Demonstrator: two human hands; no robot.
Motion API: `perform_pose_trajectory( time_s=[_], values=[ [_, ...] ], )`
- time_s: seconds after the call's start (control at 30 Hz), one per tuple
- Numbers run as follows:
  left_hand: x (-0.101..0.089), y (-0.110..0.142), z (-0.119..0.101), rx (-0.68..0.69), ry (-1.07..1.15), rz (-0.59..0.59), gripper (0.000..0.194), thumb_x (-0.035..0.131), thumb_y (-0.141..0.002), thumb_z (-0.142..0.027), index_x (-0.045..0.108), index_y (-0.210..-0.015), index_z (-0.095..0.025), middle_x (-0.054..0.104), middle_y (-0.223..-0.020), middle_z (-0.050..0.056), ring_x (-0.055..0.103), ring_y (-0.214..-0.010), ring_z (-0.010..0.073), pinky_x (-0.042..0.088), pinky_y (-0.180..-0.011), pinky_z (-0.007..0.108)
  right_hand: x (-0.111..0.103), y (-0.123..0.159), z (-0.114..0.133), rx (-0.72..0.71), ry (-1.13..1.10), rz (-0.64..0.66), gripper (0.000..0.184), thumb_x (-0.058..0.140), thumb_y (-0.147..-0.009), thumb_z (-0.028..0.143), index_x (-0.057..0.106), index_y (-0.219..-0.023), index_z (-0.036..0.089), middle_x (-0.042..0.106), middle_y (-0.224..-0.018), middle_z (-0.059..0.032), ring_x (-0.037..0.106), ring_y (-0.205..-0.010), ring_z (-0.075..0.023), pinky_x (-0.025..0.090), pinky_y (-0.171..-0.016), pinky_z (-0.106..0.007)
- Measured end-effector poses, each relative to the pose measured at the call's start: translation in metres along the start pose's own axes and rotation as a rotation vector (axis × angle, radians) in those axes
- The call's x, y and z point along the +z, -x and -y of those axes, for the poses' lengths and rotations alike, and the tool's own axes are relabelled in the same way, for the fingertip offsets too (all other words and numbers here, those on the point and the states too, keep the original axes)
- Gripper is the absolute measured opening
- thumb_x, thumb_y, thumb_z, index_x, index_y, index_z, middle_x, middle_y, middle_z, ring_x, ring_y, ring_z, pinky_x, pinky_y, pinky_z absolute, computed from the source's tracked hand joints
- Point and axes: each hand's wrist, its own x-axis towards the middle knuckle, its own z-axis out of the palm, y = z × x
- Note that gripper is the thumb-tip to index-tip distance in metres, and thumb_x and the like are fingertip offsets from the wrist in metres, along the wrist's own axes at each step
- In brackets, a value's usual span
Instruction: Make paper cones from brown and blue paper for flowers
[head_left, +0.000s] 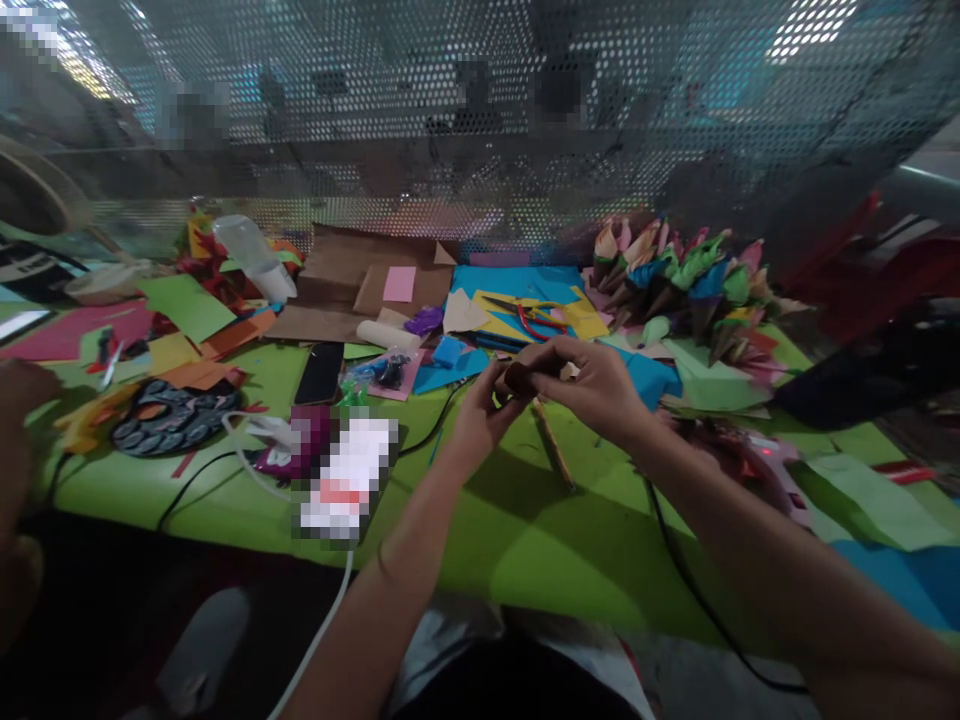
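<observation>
Both hands meet above the green table (480,540), pinching a small piece of brown paper (517,377) between their fingertips. My left hand (484,410) grips it from the left and below. Over its right side curls my right hand (592,385), fingers closed and partly hiding the paper. A thin yellow-brown stick, perhaps a pencil (553,448), lies on the table just below the hands. Behind them, red-handled pliers (536,318) rest on yellow and blue paper (517,283).
Paper flowers (686,275) cluster at the back right. A pink glue gun (784,475) with a black cord lies right. At left are a charging phone (349,475), a dark phone (320,372), a dark ring-shaped object (176,418) and brown paper (330,280). Another person's arm (22,430) enters left.
</observation>
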Motion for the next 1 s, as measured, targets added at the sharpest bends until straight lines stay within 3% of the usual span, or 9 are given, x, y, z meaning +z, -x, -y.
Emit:
perform_pose_trajectory(
  time_s=[0.13, 0.27, 0.53, 0.83, 1.0],
  values=[
    [-0.001, -0.001, -0.001, 0.061, -0.08, -0.006, 0.011, 0.063, -0.088, -0.018, 0.053, -0.087, -0.022, 0.062, -0.082, -0.002, 0.057, -0.076, 0.0136, 0.048, -0.072, 0.026, 0.0, 0.005, 0.007, -0.124, 0.077, -0.003, 0.01, 0.069, -0.081, 0.031, 0.072, -0.078, 0.022, 0.075, -0.08, -0.0051, 0.067, -0.077, -0.0215, 0.049, -0.07, -0.034],
    [-0.002, 0.0, -0.006, 0.115, -0.168, -0.036, 0.014, 0.064, -0.088, -0.015, 0.053, -0.089, -0.023, 0.062, -0.086, 0.001, 0.058, -0.078, 0.0159, 0.049, -0.072, 0.029, -0.001, 0.008, 0.015, -0.194, 0.145, 0.032, 0.007, 0.068, -0.083, 0.029, 0.072, -0.08, 0.023, 0.075, -0.083, -0.0042, 0.067, -0.077, -0.0201, 0.048, -0.07, -0.033],
    [-0.001, 0.0, -0.005, 0.118, -0.131, -0.063, 0.005, 0.058, -0.095, -0.024, 0.054, -0.095, -0.022, 0.063, -0.091, 0.003, 0.059, -0.082, 0.0169, 0.049, -0.076, 0.03, -0.007, 0.001, 0.011, -0.041, -0.066, -0.002, 0.015, 0.067, -0.082, 0.033, 0.075, -0.091, 0.025, 0.075, -0.088, -0.0025, 0.067, -0.085, -0.0222, 0.052, -0.08, -0.035],
    [0.0, 0.002, -0.004, 0.047, -0.042, -0.037, 0.009, 0.055, -0.097, -0.028, 0.055, -0.103, -0.022, 0.067, -0.095, 0.004, 0.061, -0.084, 0.0167, 0.049, -0.078, 0.03, -0.013, -0.003, 0.0, -0.074, -0.028, 0.15, 0.035, 0.062, -0.075, 0.021, 0.073, -0.108, 0.024, 0.072, -0.098, -0.0042, 0.065, -0.086, -0.0209, 0.053, -0.081, -0.036],
    [0.006, 0.002, 0.007, -0.096, 0.025, -0.018, 0.023, 0.066, -0.087, -0.026, 0.059, -0.109, -0.023, 0.071, -0.099, 0.004, 0.066, -0.087, 0.0199, 0.051, -0.08, 0.031, -0.009, -0.002, -0.002, -0.169, 0.081, 0.225, 0.047, 0.072, -0.077, 0.032, 0.066, -0.123, 0.023, 0.071, -0.121, -0.0082, 0.066, -0.107, -0.028, 0.053, -0.092, -0.042]
  ],
)
